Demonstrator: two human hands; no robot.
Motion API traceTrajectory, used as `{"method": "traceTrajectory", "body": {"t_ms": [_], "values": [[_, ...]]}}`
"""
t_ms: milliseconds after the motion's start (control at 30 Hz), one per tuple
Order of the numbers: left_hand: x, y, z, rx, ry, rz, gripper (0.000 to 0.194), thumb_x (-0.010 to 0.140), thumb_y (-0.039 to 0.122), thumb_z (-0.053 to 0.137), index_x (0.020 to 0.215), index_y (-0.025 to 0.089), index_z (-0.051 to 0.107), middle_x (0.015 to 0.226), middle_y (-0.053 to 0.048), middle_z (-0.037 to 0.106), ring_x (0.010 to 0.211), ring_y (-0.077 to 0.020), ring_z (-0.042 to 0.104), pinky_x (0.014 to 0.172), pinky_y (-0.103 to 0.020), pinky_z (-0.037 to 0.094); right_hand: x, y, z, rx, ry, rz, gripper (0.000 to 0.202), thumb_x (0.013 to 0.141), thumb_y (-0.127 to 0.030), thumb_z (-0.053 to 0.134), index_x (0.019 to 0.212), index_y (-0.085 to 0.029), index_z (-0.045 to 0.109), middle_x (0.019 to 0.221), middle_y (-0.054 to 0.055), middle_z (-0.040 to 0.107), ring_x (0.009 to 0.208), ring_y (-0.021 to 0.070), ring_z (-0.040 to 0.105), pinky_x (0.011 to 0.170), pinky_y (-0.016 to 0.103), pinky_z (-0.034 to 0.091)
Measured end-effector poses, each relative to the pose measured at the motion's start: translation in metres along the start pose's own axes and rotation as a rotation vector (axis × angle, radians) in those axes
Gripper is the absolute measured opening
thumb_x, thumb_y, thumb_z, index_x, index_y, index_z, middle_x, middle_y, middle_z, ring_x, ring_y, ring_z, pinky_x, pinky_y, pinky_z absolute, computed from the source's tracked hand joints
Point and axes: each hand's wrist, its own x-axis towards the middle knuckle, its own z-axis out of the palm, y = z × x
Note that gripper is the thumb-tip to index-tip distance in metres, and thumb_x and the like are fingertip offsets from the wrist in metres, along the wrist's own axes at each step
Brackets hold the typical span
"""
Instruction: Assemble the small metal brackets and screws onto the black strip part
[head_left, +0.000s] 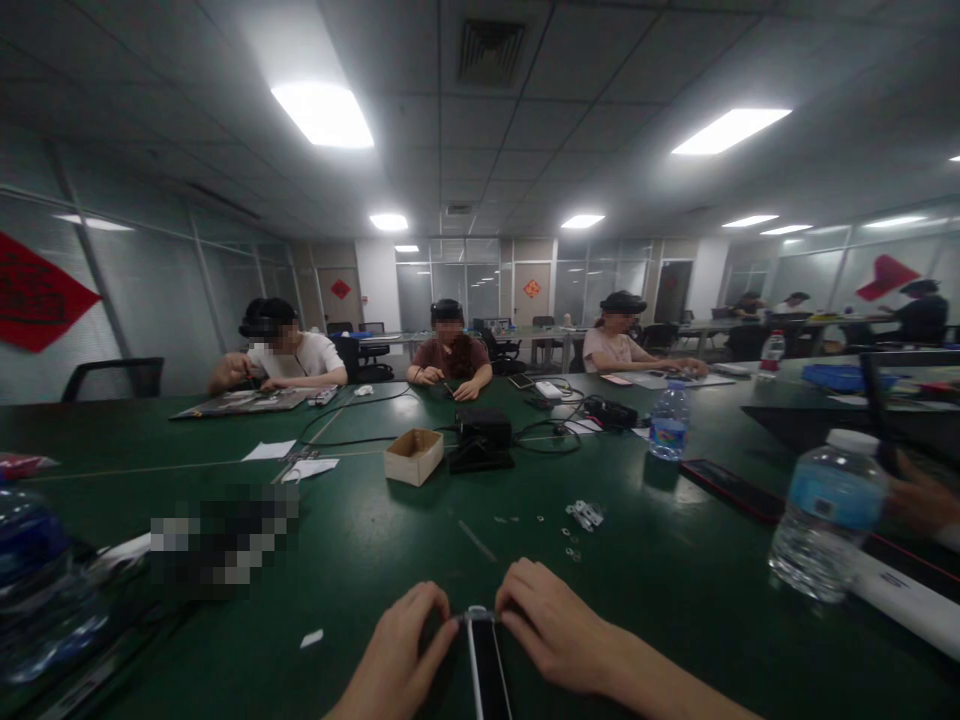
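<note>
A narrow white-edged device with a black face (489, 665) lies between my hands at the bottom edge, its near end cut off by the frame. A small pale piece (476, 611) sits at its far end. My left hand (405, 635) is closed, thumb and fingertips pinched at the left of that end. From the right, my right hand (551, 620) pinches at the other corner. Something thin and dark seems to run between the fingertips, too small to name. Beyond my hands lie small clear-white pieces (585, 515) and several tiny rings (571, 553).
An open cardboard box (414, 458) stands ahead beside a black device (482, 438) with cables. Water bottles stand at right (829, 515) and left (34, 590). A white scrap (311, 638) lies left of my hands. Several people sit around the green table (345, 560).
</note>
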Motion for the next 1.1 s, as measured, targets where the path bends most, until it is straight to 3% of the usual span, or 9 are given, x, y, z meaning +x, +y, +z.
{"method": "traceTrajectory", "body": {"t_ms": [133, 367, 533, 800, 967, 1100], "values": [[0.002, 0.005, -0.005, -0.078, -0.029, -0.057, 0.010, 0.088, 0.024, 0.049, 0.083, 0.019, 0.056, 0.078, 0.000, 0.065, 0.072, -0.0167, 0.062, 0.067, -0.025, 0.045, 0.000, -0.002, -0.003, 0.006, 0.004, 0.001, 0.012, 0.090, -0.014, 0.046, 0.095, -0.016, 0.058, 0.096, 0.007, 0.058, 0.090, 0.0189, 0.052, 0.081, 0.033, 0.044], [0.002, 0.008, -0.002, -0.146, -0.078, -0.023, 0.017, 0.092, 0.020, 0.041, 0.094, 0.023, 0.059, 0.092, 0.001, 0.072, 0.086, -0.0151, 0.067, 0.077, -0.022, 0.047, 0.000, -0.004, -0.004, 0.029, -0.007, 0.017, 0.012, 0.091, -0.015, 0.045, 0.095, -0.017, 0.057, 0.096, 0.006, 0.058, 0.089, 0.0188, 0.053, 0.080, 0.033, 0.044], [0.002, 0.001, 0.007, 0.004, -0.092, -0.044, 0.017, 0.093, 0.021, 0.044, 0.103, 0.025, 0.058, 0.102, 0.000, 0.071, 0.094, -0.0173, 0.064, 0.082, -0.027, 0.047, 0.001, -0.005, -0.004, 0.032, -0.011, 0.020, 0.012, 0.092, -0.016, 0.045, 0.096, -0.016, 0.057, 0.097, 0.007, 0.058, 0.089, 0.0188, 0.053, 0.081, 0.033, 0.044], [0.001, -0.001, 0.005, 0.154, -0.086, -0.035, 0.020, 0.091, 0.020, 0.049, 0.105, 0.026, 0.063, 0.100, -0.002, 0.067, 0.091, -0.0195, 0.060, 0.082, -0.031, 0.046, 0.002, -0.002, -0.009, -0.062, 0.011, -0.034, 0.016, 0.094, -0.019, 0.045, 0.100, -0.016, 0.059, 0.099, 0.007, 0.060, 0.090, 0.0192, 0.054, 0.081, 0.033, 0.044], [0.002, -0.004, -0.005, 0.149, -0.034, -0.022, 0.025, 0.086, 0.028, 0.056, 0.110, 0.026, 0.061, 0.102, -0.003, 0.067, 0.090, -0.0219, 0.060, 0.085, -0.036, 0.046, 0.004, 0.038, -0.034, -0.256, 0.149, -0.004, 0.021, 0.095, -0.018, 0.042, 0.101, -0.014, 0.061, 0.100, 0.010, 0.061, 0.092, 0.0203, 0.054, 0.084, 0.036, 0.042], [-0.013, 0.025, -0.035, 0.006, 0.109, 0.072, 0.028, 0.088, 0.037, 0.046, 0.108, 0.027, 0.063, 0.102, -0.004, 0.067, 0.091, -0.0232, 0.060, 0.083, -0.036, 0.049, -0.006, 0.087, -0.061, -0.389, 0.167, 0.159, 0.022, 0.090, -0.011, 0.044, 0.101, -0.012, 0.063, 0.101, 0.012, 0.061, 0.095, 0.0219, 0.054, 0.083, 0.036, 0.042]]}}
